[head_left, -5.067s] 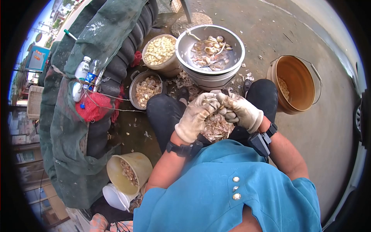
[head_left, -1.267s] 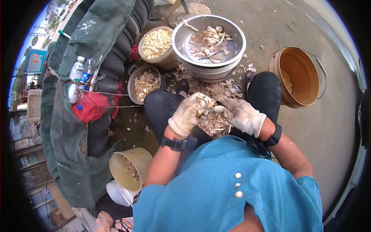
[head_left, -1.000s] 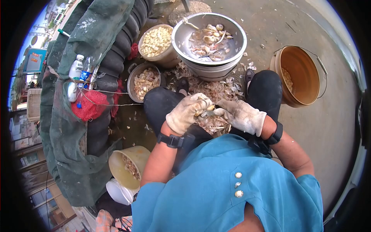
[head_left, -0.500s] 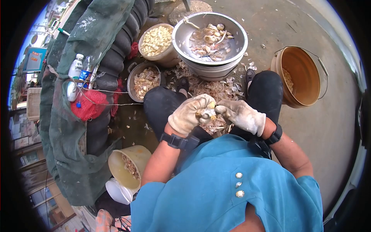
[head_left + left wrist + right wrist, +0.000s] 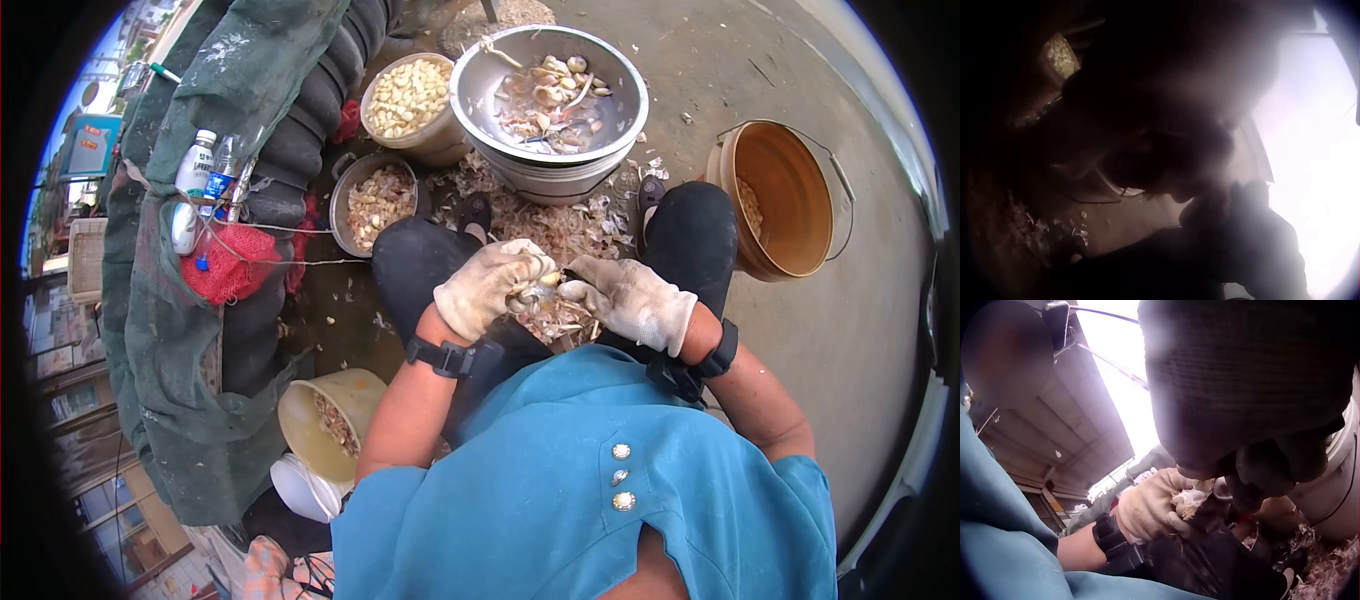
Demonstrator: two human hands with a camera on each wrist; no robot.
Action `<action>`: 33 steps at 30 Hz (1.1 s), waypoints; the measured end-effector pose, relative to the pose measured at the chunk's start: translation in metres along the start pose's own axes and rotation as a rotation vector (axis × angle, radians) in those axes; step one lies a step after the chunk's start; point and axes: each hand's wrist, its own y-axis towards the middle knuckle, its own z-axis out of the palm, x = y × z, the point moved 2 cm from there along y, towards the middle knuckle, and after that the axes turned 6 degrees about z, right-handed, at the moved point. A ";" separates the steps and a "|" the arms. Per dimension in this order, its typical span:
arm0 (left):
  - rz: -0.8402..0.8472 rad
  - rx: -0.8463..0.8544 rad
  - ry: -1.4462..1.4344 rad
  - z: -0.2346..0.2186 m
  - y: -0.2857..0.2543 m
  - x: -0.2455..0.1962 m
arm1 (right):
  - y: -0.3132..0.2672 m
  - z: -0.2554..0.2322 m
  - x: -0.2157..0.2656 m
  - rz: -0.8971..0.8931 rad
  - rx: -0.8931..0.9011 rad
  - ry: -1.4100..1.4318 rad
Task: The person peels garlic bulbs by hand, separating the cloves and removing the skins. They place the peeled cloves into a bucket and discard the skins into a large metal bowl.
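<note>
In the head view my gloved left hand [image 5: 492, 288] grips a garlic bulb [image 5: 549, 279] over the lap. Its white skin and stringy root end [image 5: 1190, 501] show between the left fingers in the right wrist view. My gloved right hand [image 5: 636, 303] is close beside it, fingers curled, fingertips right at the bulb. A small dark thing [image 5: 570, 274] shows at the right fingertips; I cannot tell its kind. Dark shadow hides most of the left hand [image 5: 1166, 125] in the left wrist view. Below the hands lies a heap of garlic skins [image 5: 556, 324].
A steel basin [image 5: 470, 110] with garlic pieces stands ahead on stacked buckets. Left of it are a bucket of peeled cloves [image 5: 410, 95] and a pot of cloves [image 5: 378, 208]. A brown bucket [image 5: 795, 200] stands right, a tipped cream bucket [image 5: 365, 400] lower left. Netted tyres line the left.
The hands were pressed together over the garlic at the oldest frame and have moved slightly apart. Since half a second ago the left hand has turned, hiding the white root end in the head view.
</note>
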 end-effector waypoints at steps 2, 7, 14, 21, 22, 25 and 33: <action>0.029 0.051 0.060 -0.004 0.003 -0.001 | 0.000 -0.001 0.002 0.041 0.042 -0.026; -0.068 0.128 0.159 -0.002 0.003 -0.014 | -0.001 -0.003 0.002 0.081 0.142 -0.026; 0.026 0.213 0.103 -0.009 0.007 -0.005 | 0.000 0.008 -0.014 0.052 0.153 0.110; -0.003 0.067 -0.242 -0.005 0.006 0.015 | 0.002 0.007 -0.019 0.214 0.227 0.431; -0.006 0.099 -0.292 -0.006 0.007 0.019 | 0.002 0.009 -0.022 0.249 0.221 0.491; 0.039 0.061 -0.292 -0.003 0.007 0.021 | 0.004 -0.002 -0.010 0.147 0.137 0.319; -0.023 0.080 -0.087 -0.005 0.002 0.007 | -0.004 -0.002 -0.006 -0.054 -0.064 -0.095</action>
